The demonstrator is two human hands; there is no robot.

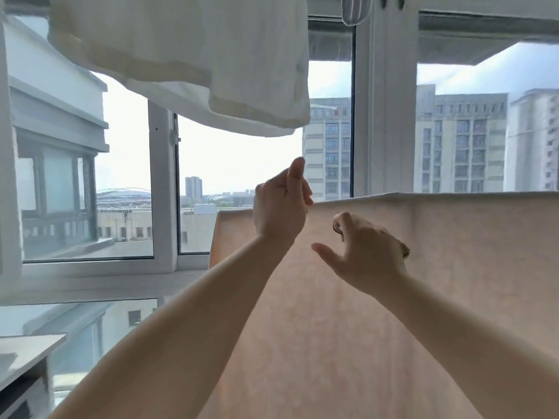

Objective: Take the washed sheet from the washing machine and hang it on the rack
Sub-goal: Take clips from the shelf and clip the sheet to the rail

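Head view: a pale peach sheet (378, 313) is being shown hanging in a broad flat panel across the lower right, its top edge running level from the centre to the right border; the bar under that edge is being hidden by the cloth, so the rack itself cannot be made out. The left hand (281, 207) is being held up at the sheet's top edge near its left corner, thumb raised and fingers curled forward; the edge appears to be pinched there, though the fingertips are being hidden behind the hand. The right hand (366, 252) is being held just in front of the sheet below the top edge, thumb spread wide to the left and fingers loosely bent; nothing is being gripped by it, and whether the cloth is being touched cannot be told. A white cloth (187, 55) is being seen hanging overhead at upper left, well apart from both hands; a window (165, 189) with white frames is being seen behind, with towers (459, 140) beyond the glass.
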